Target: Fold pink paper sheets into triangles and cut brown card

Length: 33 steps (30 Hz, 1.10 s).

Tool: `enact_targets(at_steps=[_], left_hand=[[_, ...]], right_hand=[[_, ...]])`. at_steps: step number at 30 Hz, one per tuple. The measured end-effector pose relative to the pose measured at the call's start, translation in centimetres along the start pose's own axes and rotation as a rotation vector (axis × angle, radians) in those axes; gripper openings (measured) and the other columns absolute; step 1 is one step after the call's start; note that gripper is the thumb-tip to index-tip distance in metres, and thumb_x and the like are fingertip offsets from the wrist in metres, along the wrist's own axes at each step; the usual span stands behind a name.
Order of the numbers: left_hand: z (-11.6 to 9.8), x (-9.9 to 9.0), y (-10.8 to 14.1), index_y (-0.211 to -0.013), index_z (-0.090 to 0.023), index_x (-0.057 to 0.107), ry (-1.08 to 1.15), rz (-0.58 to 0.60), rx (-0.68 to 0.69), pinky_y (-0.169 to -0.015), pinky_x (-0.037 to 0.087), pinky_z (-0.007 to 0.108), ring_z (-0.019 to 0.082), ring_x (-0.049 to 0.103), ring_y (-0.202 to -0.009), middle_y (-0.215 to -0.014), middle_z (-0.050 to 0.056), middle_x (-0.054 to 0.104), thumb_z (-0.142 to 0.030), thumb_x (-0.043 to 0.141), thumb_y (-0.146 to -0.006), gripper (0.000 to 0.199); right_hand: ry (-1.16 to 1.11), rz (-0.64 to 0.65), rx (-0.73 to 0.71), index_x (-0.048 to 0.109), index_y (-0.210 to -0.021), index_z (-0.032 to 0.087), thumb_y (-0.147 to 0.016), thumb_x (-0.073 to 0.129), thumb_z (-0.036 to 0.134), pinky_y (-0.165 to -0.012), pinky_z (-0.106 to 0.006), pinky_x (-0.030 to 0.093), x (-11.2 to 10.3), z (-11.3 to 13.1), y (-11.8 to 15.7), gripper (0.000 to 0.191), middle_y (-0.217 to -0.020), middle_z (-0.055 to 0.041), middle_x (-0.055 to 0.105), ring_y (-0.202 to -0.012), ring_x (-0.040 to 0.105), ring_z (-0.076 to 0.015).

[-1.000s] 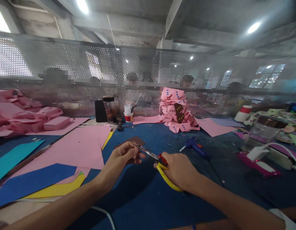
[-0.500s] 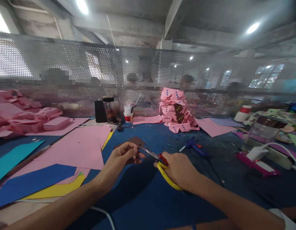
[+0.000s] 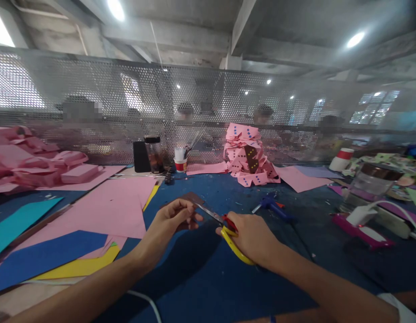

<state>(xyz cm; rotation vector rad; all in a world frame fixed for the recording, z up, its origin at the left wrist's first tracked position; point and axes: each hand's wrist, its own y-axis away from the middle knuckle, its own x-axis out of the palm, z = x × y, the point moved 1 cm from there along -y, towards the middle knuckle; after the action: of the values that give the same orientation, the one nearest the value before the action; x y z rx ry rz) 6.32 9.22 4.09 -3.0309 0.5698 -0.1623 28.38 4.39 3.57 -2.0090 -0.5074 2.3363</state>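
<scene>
My right hand [image 3: 251, 235] is closed around the yellow and red handles of a pair of scissors [image 3: 213, 215]. Their blades point up and left, with the tips beside my left fingertips. My left hand [image 3: 179, 217] is in a pinch, thumb against the fingers; what sits between them is too hidden to make out. Just behind my left fingers shows a brown sheet [image 3: 192, 196], partly covered by the hand; whether it is held or lies on the table I cannot tell.
A blue glue gun [image 3: 275, 207] lies right of the scissors. Behind it rises a pile of dotted pink pieces [image 3: 243, 154]. Pink sheets [image 3: 114, 206] and a blue sheet [image 3: 60, 255] cover the left side. Rightward stand a clear jar [image 3: 369, 186] and a magenta power strip [image 3: 359, 231].
Almost nothing differs. My right hand and the scissors have shifted very slightly up and left; my left hand keeps its pinch.
</scene>
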Motion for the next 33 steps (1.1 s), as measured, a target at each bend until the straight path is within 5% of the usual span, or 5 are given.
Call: enact_targets(at_steps=[8,33], left_hand=[[-0.32,0.13,0.22,-0.091,-0.018,0.06,0.044,-0.006,0.009,-0.075,0.052,0.029,0.015,0.064,-0.071,-0.084,0.004,0.073,-0.038,0.07,-0.085,0.023],[-0.02,0.08,0.11,-0.089,-0.017,0.063,0.037,0.001,0.02,-0.074,0.052,0.027,0.013,0.064,-0.069,-0.083,0.003,0.073,-0.035,0.071,-0.085,0.02]], right_hand=[[-0.006,-0.051,-0.039,0.057,-0.102,0.02,-0.092,0.052,0.06,-0.058,-0.031,0.031,-0.01,0.14,0.21,0.042,-0.1,-0.0047,0.069,-0.075,0.069,-0.0211],[0.048,0.033,-0.014,0.057,-0.09,0.021,-0.094,0.048,0.06,-0.057,-0.029,0.03,-0.16,0.46,0.13,0.04,-0.078,-0.0053,0.074,-0.071,0.072,-0.0232]])
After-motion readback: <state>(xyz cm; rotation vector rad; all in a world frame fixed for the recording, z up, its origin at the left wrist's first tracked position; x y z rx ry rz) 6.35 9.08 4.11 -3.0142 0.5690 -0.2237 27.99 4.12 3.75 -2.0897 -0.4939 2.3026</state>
